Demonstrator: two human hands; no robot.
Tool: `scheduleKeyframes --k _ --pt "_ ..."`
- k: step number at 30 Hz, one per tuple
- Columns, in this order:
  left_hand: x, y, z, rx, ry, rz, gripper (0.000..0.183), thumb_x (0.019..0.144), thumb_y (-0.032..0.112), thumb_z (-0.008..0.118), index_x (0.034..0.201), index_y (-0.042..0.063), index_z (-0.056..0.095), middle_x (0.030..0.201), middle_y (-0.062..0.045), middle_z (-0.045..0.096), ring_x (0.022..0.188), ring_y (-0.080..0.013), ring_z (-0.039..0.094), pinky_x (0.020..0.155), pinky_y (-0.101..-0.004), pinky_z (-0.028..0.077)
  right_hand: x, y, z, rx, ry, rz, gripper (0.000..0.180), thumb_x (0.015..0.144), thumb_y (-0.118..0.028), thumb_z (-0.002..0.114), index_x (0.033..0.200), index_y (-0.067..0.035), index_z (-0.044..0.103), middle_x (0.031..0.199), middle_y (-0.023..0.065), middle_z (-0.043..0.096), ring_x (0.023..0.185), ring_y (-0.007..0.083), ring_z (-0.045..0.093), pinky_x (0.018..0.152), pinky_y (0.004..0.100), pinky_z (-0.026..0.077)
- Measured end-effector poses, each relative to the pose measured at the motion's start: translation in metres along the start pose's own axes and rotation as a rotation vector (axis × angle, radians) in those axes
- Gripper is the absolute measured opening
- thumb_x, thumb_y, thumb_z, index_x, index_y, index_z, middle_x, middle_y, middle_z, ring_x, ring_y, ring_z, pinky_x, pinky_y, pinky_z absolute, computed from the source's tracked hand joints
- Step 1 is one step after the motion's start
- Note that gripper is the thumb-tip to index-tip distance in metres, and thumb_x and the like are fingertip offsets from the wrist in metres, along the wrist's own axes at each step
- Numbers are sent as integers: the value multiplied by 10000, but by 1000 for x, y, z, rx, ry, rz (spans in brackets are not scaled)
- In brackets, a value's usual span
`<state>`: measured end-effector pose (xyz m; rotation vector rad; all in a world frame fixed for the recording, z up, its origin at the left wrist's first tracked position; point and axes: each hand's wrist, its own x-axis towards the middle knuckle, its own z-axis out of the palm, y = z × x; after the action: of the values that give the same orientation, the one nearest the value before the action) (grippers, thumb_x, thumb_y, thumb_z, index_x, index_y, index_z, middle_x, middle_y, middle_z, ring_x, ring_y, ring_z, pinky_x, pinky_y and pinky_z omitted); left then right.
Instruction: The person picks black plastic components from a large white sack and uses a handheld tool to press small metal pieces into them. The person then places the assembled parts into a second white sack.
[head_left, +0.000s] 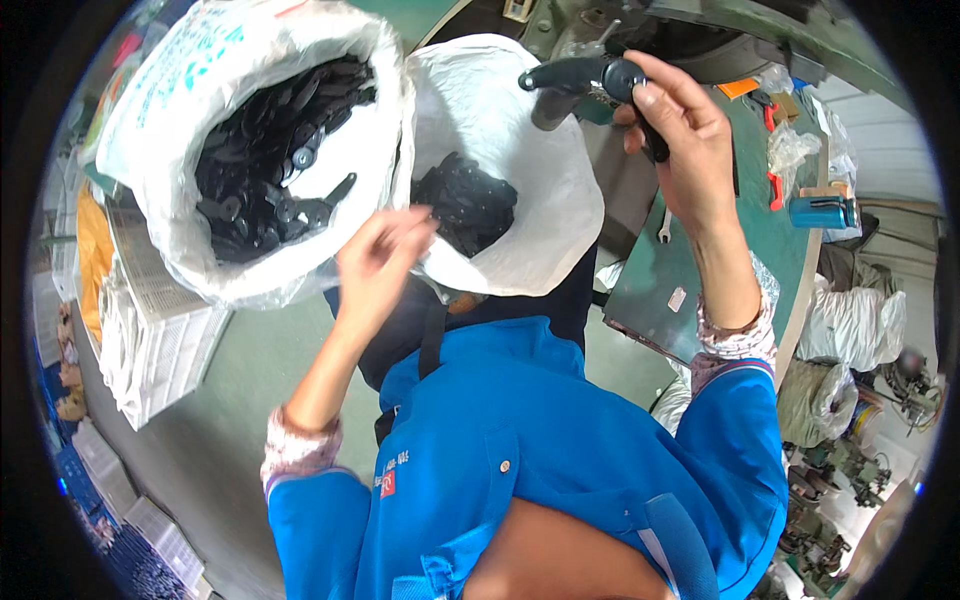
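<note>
Raised at the upper right, my right hand (686, 139) grips a black lever-like part (622, 81) by its round hub, between thumb and fingers. A curved black arm with a small hole at its tip points left from the hub. Blurred by motion, my left hand (382, 259) has loosely curled fingers, slightly apart, with nothing visible in them. It hovers near the adjoining rims of two white sacks. The left sack (300, 274) holds many black parts, some with round hubs. Deep inside the right sack (547, 217) lies a pile of black parts (469, 202).
Beyond the right sack is a machine (592, 34). A green-topped table (637, 277) to the right bears a wrench (665, 225), red-handled tools (775, 191) and a blue flask (821, 212). White plastic crates (172, 352) stand at left on the grey floor (262, 397).
</note>
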<state>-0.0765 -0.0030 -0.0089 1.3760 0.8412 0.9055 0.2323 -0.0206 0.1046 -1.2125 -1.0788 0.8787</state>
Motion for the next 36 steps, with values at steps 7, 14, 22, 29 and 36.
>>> scheduleKeyframes --k 7,14,22,29,36 --pt "-261 -104 -118 -36 376 -1020 253 893 307 558 984 73 590 794 15 575 717 -109 546 623 -271 465 35 -21 -4 -104 13 3 324 888 -235 614 1087 22 612 626 69 603 445 79 478 429 213 370" --pt "-389 -192 -90 1025 170 -723 241 891 244 528 1040 60 573 820 -89 621 753 -250 604 616 -389 479 48 -30 9 -166 66 17 272 911 -230 578 1014 19 617 495 16 490 376 69 389 405 209 284" --pt "-312 -128 -64 788 433 -776 107 865 113 513 917 31 556 775 -158 602 729 -322 592 629 -444 445 50 -8 -2 -212 -139 124 383 938 -206 559 1242 25 545 838 74 641 387 52 432 378 184 319" --pt "-228 -89 -69 332 512 -863 266 901 206 557 740 -6 573 613 -67 521 592 -147 494 550 -312 404 48 -7 0 -208 -115 128 385 937 -202 563 1245 27 537 822 45 624 412 48 460 323 179 279" --pt "-180 -43 -106 631 183 -699 300 902 261 583 797 -14 640 658 -55 596 617 -102 524 598 -286 456 52 -10 -4 -316 -154 139 393 935 -246 571 1231 11 555 719 -6 549 345 21 373 313 184 215"
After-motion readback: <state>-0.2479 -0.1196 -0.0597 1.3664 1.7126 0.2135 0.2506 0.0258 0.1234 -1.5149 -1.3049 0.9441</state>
